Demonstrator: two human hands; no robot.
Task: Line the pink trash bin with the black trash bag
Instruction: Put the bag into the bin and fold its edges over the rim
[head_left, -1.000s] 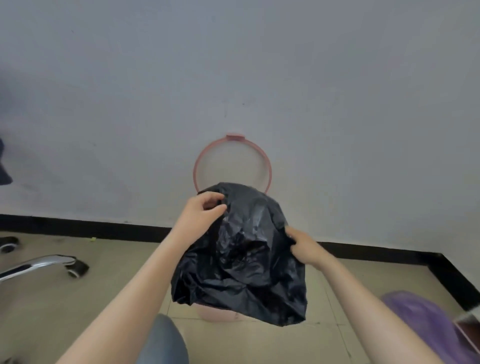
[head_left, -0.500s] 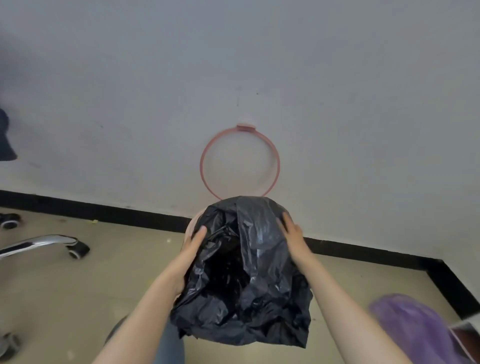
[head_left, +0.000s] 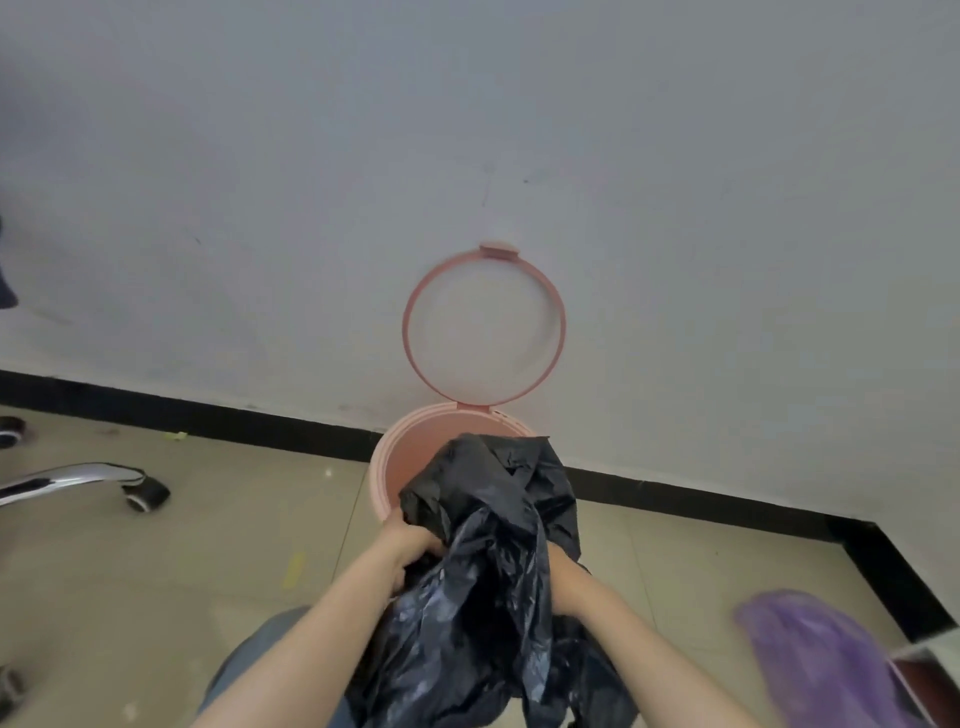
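Note:
The pink trash bin (head_left: 400, 457) stands on the floor against the white wall, its pink ring lid (head_left: 484, 326) flipped up against the wall. A crumpled black trash bag (head_left: 493, 561) hangs over the bin's near half and covers much of the opening. My left hand (head_left: 408, 545) grips the bag's left edge at the bin's near rim. My right hand (head_left: 563, 577) holds the bag's right side, its fingers hidden in the plastic. The bag's lower part drapes down between my forearms.
A chrome chair leg with a black caster (head_left: 148, 493) lies at the left on the tiled floor. A purple object (head_left: 815, 660) sits at the lower right. A black baseboard (head_left: 701, 501) runs along the wall. My knee (head_left: 265, 639) shows at the bottom.
My hands have brought the bag lower and nearer to me, down to the bin's near rim. The view has tilted down, so the bin's open mouth now shows.

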